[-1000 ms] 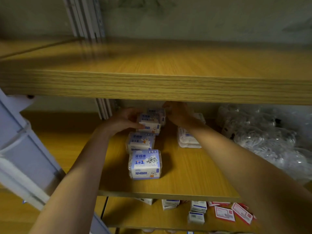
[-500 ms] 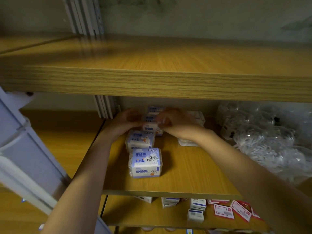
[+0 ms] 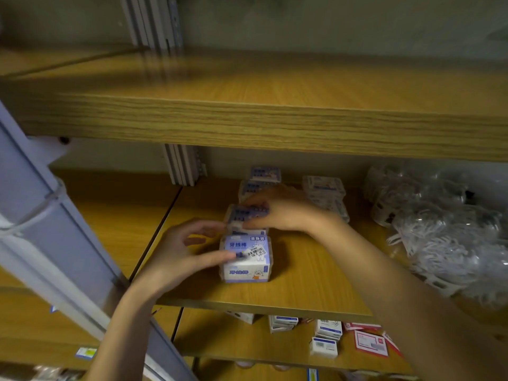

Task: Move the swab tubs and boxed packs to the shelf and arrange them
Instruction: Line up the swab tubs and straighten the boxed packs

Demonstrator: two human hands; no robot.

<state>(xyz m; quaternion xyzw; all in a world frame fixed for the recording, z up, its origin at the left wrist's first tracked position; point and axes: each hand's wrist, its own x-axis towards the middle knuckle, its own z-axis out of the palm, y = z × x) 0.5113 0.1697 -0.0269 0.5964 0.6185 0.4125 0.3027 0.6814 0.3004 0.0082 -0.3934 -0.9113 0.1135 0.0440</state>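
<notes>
Head camera showed the left hand (image 3: 187, 254) holding the nearest pack (image 3: 246, 258), a blue and white boxed pack in clear wrap. Its thumb lay across the pack's top face, and its fingers curled in at the pack's far left corner. The right hand (image 3: 280, 213) gripped the second pack (image 3: 244, 215) just behind, with its fingers bent over the top and the thumb low on the near side. That pack looked blurred, so whether it sat flat or tilted could not be told. The two packs touched or nearly touched, one behind the other, on the middle shelf (image 3: 308, 281), near its left end. Farther back in the same line stood a third pack (image 3: 248, 187), partly hidden by the right hand, and a fourth pack (image 3: 265, 173) close to the back wall. To the right of that line, at the far side of the shelf, lay the clear tubs (image 3: 324, 188), stacked and blurred. Well to the right, bags of white plastic pieces (image 3: 453, 235) were heaped along the shelf. A grey metal upright (image 3: 182, 166) rose behind the shelf's left end, and the upper shelf (image 3: 247, 122) crossed the view above. A pale blue frame (image 3: 41, 224) slanted across the left side. On the lower shelf (image 3: 242, 342) sat small white boxes (image 3: 327, 329) and red and white cards (image 3: 371, 343).
</notes>
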